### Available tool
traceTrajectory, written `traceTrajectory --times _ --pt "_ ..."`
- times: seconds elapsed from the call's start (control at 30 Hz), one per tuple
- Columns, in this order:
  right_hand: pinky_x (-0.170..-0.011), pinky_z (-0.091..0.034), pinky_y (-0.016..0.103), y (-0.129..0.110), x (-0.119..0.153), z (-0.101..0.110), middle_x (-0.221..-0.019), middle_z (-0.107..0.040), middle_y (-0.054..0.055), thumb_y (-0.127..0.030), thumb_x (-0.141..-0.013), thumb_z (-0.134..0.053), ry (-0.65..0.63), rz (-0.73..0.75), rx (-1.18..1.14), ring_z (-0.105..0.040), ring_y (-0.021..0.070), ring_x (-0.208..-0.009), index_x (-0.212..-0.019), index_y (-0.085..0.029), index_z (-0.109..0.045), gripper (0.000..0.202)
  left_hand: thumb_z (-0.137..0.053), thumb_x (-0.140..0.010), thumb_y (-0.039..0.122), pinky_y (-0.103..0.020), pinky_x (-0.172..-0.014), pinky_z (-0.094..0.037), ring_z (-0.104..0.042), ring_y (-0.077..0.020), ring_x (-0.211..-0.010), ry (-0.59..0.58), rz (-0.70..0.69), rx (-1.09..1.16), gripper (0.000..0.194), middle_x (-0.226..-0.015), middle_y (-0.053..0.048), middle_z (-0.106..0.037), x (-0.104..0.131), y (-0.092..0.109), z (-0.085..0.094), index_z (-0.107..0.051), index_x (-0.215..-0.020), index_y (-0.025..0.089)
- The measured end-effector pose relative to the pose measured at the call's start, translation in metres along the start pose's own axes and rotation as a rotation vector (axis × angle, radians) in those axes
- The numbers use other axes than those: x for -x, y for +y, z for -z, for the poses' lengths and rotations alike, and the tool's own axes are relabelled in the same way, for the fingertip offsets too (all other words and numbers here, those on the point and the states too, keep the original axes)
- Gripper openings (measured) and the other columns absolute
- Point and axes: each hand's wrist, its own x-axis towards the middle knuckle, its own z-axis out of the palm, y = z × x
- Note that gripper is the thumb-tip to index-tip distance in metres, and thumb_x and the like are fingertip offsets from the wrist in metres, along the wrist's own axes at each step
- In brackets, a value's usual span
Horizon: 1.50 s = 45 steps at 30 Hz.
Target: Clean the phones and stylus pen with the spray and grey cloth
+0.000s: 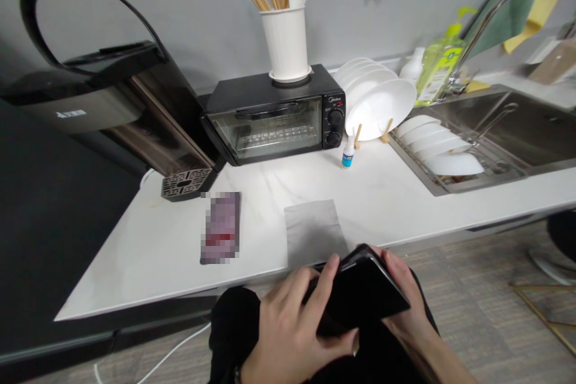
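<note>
Device (371, 288) between hands; right grip (407, 294) clamped on its edge, left grip (292, 318) closure unclear.

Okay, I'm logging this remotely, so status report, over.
Right hand gripping dark flat device, right side. Left hand at its left side. Gray cloth flat on counter just beyond. No obstruction seen.

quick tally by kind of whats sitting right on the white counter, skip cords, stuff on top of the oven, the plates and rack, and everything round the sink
drinks machine: 1
toaster oven: 1
small bottle: 1
gray cloth: 1
purple flat thing, pixelated: 1
total: 5
</note>
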Motion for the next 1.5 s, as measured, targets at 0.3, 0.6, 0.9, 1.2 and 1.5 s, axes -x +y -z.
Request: traceTrajectory --times 0.3,0.6,0.9,1.2,1.5 --pt "-0.066 -0.057 0.037 -0.013 0.008 -0.003 -0.086 -0.076 0.003 -0.050 -0.096 -0.069 0.044 0.428 0.492 -0.070 0.0257 -0.075 -0.101 -0.044 -0.079 0.013 -0.075 -0.082 0.043 -0.032 -0.080 -0.066 -0.076 -0.0240 -0.098 -0.010 0.208 0.272 0.086 -0.112 -0.008 -0.073 -0.001 -0.003 -0.007 -0.039 -0.158 0.026" --pt "-0.091 -0.063 0.032 -0.018 0.008 -0.011 -0.118 -0.080 0.002 -0.033 -0.107 -0.052 -0.063 0.469 0.667 -0.076 0.0226 -0.110 -0.123 -0.034 -0.077 0.030 -0.079 -0.077 0.029 -0.043 -0.104 -0.061 -0.069 -0.0319 -0.125 0.096 0.279 0.463 0.084 -0.139 -0.012 -0.067 0.015 -0.005 -0.019 -0.045 -0.154 0.026" --pt "-0.047 -0.056 0.021 0.004 -0.010 0.026 -0.094 -0.074 0.004 -0.052 -0.094 -0.070 0.306 0.343 0.543 -0.062 0.0139 -0.064 -0.104 -0.024 -0.078 0.030 -0.073 -0.090 0.052 -0.036 -0.092 -0.058 -0.068 -0.0194 -0.097 0.444 0.369 0.928 0.070 -0.134 -0.010 -0.062 -0.036 -0.050 0.017 -0.052 -0.153 0.027" --pt "-0.049 -0.053 0.023 0.010 -0.006 0.057 -0.085 -0.066 0.000 -0.055 -0.092 -0.072 0.320 0.269 0.523 -0.058 0.0118 -0.056 -0.104 -0.023 -0.076 0.034 -0.082 -0.083 0.040 -0.042 -0.115 -0.049 -0.064 -0.0298 -0.132 -0.220 0.162 0.215 0.075 -0.147 -0.008 -0.064 -0.140 -0.143 -0.048 -0.055 -0.152 0.023" --pt "-0.050 -0.050 0.023 0.003 -0.013 0.065 -0.075 -0.063 -0.001 -0.055 -0.092 -0.072 0.321 0.279 0.543 -0.057 0.0134 -0.058 -0.099 -0.023 -0.075 0.033 -0.079 -0.087 0.046 -0.041 -0.126 -0.039 -0.053 -0.0283 -0.146 -0.311 0.106 0.221 0.075 -0.156 -0.014 -0.058 -0.153 -0.172 -0.102 -0.056 -0.151 0.014"
